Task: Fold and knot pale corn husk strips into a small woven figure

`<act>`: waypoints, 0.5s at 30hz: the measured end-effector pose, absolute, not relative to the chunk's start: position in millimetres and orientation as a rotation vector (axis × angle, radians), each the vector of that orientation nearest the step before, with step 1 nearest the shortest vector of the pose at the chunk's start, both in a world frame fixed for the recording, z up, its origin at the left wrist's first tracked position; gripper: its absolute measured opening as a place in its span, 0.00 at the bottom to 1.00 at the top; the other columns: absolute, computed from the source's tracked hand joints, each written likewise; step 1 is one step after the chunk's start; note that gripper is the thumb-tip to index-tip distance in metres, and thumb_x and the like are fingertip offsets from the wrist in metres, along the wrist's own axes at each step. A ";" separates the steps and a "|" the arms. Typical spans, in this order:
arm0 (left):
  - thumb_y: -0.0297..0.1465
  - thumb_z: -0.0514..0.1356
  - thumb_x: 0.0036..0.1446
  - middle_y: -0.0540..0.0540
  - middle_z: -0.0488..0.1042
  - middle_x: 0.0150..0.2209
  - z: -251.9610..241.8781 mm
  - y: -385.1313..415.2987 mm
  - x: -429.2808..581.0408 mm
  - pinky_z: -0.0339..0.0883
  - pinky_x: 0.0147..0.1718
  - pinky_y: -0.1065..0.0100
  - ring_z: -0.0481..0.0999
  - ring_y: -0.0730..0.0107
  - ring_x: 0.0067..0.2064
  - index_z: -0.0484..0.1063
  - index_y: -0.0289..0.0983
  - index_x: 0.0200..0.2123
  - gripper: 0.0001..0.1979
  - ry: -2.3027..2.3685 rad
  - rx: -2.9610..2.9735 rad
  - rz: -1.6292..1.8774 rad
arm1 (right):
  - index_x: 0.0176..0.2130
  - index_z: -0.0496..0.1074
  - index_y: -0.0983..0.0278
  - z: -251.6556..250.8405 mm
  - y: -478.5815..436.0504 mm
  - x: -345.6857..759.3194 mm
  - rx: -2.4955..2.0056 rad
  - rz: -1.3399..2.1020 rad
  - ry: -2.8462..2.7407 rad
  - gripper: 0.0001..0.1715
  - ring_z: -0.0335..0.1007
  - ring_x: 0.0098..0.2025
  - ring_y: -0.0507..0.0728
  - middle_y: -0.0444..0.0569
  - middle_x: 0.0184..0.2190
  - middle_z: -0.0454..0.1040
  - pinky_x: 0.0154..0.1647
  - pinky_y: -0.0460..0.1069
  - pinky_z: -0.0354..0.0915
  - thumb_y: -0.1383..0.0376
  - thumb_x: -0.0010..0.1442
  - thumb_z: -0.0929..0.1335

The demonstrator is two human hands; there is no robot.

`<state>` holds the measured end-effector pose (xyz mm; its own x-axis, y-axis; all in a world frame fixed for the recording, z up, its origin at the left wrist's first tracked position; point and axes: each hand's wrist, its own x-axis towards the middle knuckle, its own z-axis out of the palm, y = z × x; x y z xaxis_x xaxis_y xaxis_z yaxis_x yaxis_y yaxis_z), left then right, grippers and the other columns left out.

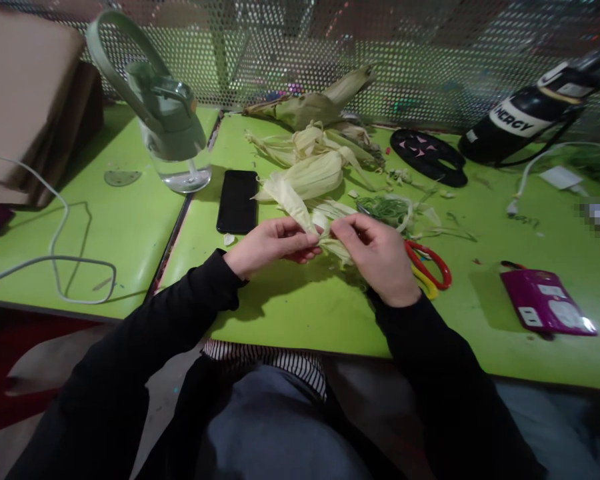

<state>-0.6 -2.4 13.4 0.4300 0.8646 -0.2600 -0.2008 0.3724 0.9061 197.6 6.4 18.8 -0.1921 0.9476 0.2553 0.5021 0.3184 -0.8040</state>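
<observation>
My left hand (273, 245) and my right hand (377, 257) meet over the green table (290, 307), each pinched on the same pale corn husk strip (293, 200), which runs up and to the left from my fingers. Just beyond them lies a heap of corn husks (313, 163), with larger husk leaves (310, 107) at the back by the mesh wall. Red-handled scissors (430, 263) lie flat right beside my right hand, partly hidden by it.
A black phone (237, 200) lies left of the husks. A clear water bottle with a green lid (173, 127) stands behind it. A white cable (55, 260) loops at the left. A magenta card holder (545, 303), a black mat (427, 157) and a black bottle (525, 120) are at the right.
</observation>
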 end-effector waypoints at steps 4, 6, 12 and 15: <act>0.27 0.65 0.58 0.48 0.79 0.31 12.6 -2.1 -1.0 0.71 0.37 0.71 0.76 0.80 0.30 0.77 0.31 0.40 0.06 0.834 0.941 0.818 | 0.33 0.78 0.61 21.5 6.7 196.9 -1.315 0.833 -1.894 0.23 0.72 0.36 0.57 0.45 0.31 0.78 0.38 0.51 0.65 0.47 0.65 0.65; 0.26 0.65 0.58 0.49 0.79 0.30 12.5 -1.9 -1.2 0.70 0.36 0.73 0.76 0.80 0.30 0.77 0.31 0.38 0.05 0.814 0.946 0.831 | 0.36 0.78 0.60 19.4 7.0 196.0 -1.289 0.968 -1.840 0.22 0.74 0.40 0.58 0.45 0.34 0.80 0.42 0.52 0.68 0.47 0.64 0.66; 0.24 0.65 0.56 0.50 0.77 0.27 16.9 -2.9 1.5 0.69 0.33 0.73 0.74 0.81 0.28 0.74 0.30 0.34 0.03 0.870 0.949 0.809 | 0.49 0.73 0.58 6.6 5.5 192.3 -1.060 1.127 -1.547 0.23 0.76 0.40 0.54 0.44 0.38 0.80 0.44 0.51 0.72 0.56 0.55 0.76; 0.26 0.65 0.55 0.51 0.74 0.25 17.2 -3.3 2.5 0.66 0.30 0.73 0.71 0.81 0.25 0.73 0.30 0.32 0.04 0.921 1.003 0.800 | 0.46 0.74 0.58 4.1 1.4 191.0 -1.042 0.938 -1.574 0.18 0.75 0.37 0.52 0.42 0.37 0.79 0.40 0.49 0.71 0.59 0.56 0.76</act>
<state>2.5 -3.3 17.2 0.3980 0.8801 -0.2588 -0.1334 0.3346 0.9329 191.0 1.4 4.1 -0.1421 0.9403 0.3093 0.1756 0.3315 -0.9270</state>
